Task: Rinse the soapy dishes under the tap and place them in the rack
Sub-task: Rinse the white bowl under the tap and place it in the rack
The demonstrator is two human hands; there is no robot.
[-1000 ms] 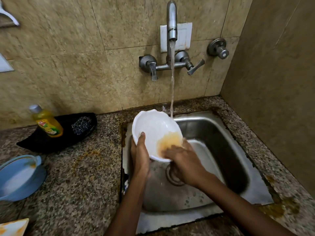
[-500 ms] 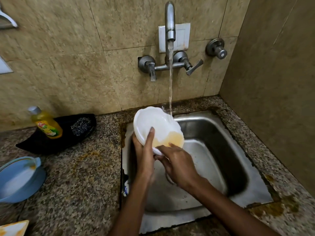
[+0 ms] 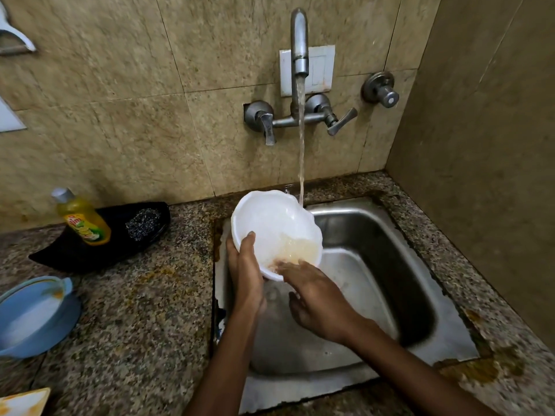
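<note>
A white scalloped bowl [image 3: 270, 223] is held tilted over the steel sink [image 3: 387, 265], its far rim under the water stream from the wall tap [image 3: 299, 43]. Yellowish water pools in the bowl's lower part. My left hand [image 3: 244, 274] grips the bowl's left rim, thumb inside. My right hand [image 3: 318, 298] reaches over the near rim, its fingertips dipped in the pooled water inside the bowl. No rack is in view.
On the granite counter at the left lie a black tray [image 3: 69, 253] with a yellow dish-soap bottle [image 3: 82, 219] and a steel scrubber [image 3: 142, 222]. A blue bowl on a blue plate [image 3: 33, 313] sits at the left edge. A stained white dish corner [image 3: 21, 403] shows bottom left.
The bowl has tipped more toward me and its rim has met the stream. My right hand moved from under the near rim to put its fingers inside the bowl.
</note>
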